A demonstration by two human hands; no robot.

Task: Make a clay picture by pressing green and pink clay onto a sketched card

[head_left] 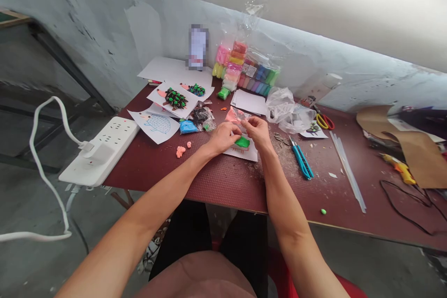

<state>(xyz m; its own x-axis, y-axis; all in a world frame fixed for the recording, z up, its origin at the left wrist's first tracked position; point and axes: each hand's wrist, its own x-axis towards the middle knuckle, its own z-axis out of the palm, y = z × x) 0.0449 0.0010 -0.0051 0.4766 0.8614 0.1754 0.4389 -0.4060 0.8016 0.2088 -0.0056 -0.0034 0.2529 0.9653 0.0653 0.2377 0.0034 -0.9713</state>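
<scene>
Two hands show on my feed: the right hand (257, 131) pinches a clear packet of pink clay (232, 115); whether the left hand (226, 137), fingers bent beside it, grips anything I can't tell. Between them, mid-counter (223, 181), green clay (242, 142) sits on a white card (249, 154). A blue cutter (302, 160) lies toward the right edge, a white power strip (101, 149) at the left edge.

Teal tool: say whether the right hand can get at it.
Probably yes: only small slivers lie between the right hand and the teal tool, though the hand seems busy at a pink packet.
</scene>
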